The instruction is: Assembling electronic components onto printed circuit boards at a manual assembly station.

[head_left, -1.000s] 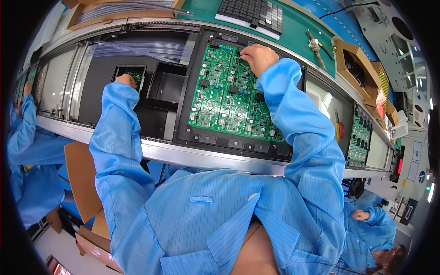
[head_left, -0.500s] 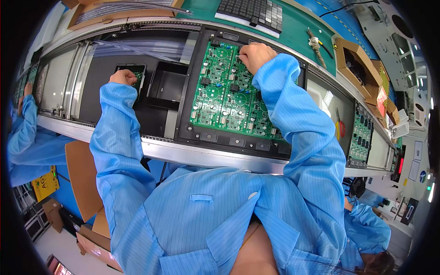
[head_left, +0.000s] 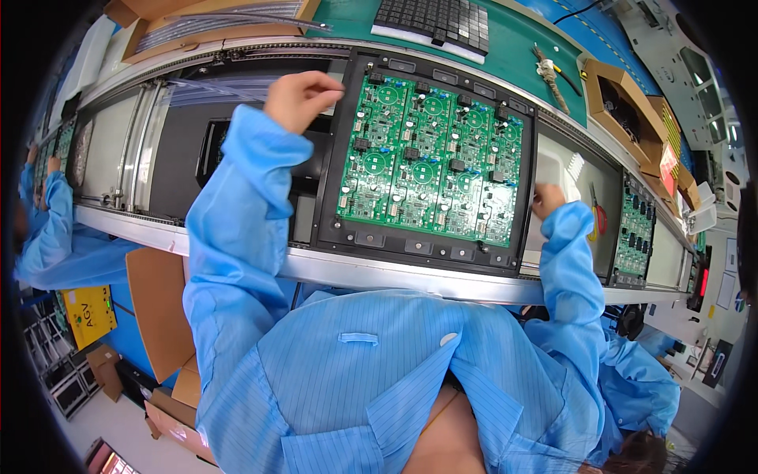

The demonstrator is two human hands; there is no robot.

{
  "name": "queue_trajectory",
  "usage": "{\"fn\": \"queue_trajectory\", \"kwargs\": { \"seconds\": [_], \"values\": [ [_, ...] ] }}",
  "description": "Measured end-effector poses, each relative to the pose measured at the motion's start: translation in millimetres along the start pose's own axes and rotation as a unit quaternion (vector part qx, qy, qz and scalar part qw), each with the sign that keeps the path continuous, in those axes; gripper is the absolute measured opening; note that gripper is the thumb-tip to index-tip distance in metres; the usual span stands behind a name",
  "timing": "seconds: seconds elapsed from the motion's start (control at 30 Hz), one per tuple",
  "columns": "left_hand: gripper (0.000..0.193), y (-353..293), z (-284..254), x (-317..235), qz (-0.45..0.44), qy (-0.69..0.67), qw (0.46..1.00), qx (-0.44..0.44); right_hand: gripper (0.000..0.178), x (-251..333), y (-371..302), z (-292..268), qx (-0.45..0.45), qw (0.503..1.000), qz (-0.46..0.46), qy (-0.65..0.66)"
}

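Left hand (head_left: 300, 103) by the black frame's (head_left: 442, 254) upper left corner, grip drawn nearly together, any hold impossible to tell; right hand (head_left: 548, 199) at the frame's right edge, fingers curled, hold unclear too; green circuit boards (head_left: 433, 193) lying inside the frame, between both hands.

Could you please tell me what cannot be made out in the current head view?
In the head view:
- Left hand: anything between its fingertips is too small to tell.
- Right hand: its curled fingers hide whether it holds anything.
- Left tray: the left sleeve hides much of its inside.
- Circuit boards: their fine markings are too small.
- Black blocks: the top edge cuts them off.
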State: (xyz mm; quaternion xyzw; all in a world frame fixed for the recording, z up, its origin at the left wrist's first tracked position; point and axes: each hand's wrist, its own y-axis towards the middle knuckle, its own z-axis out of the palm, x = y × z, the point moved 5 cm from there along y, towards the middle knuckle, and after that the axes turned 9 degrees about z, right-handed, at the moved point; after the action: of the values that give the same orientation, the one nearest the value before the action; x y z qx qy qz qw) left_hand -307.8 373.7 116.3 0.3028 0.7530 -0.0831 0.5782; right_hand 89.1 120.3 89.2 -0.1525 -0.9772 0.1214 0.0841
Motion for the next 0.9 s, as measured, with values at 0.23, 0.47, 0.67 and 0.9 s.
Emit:
{"fn": "queue_trajectory", "kwargs": {
  "seconds": [0.23,0.47,0.67,0.9],
  "values": [
    [0.008,32.9,42.1,-3.6,0.046,0.127,0.989,0.058,0.025,-10.5,-24.3,62.5,0.056,0.960,0.126,0.246],
    [0.005,33.3,52.6,-1.9,0.128,0.238,0.961,0.063,0.038,-49.8,-21.2,113.4,0.120,0.845,0.242,0.462],
    [0.005,31.5,54.3,-0.2,0.116,0.267,0.954,0.068,0.048,-62.1,-14.6,145.4,0.158,0.727,0.316,0.590],
    [0.004,29.7,54.6,-4.8,0.114,0.279,0.952,0.063,0.046,-38.5,-15.5,119.6,0.176,0.790,0.250,0.532]
  ]
}}
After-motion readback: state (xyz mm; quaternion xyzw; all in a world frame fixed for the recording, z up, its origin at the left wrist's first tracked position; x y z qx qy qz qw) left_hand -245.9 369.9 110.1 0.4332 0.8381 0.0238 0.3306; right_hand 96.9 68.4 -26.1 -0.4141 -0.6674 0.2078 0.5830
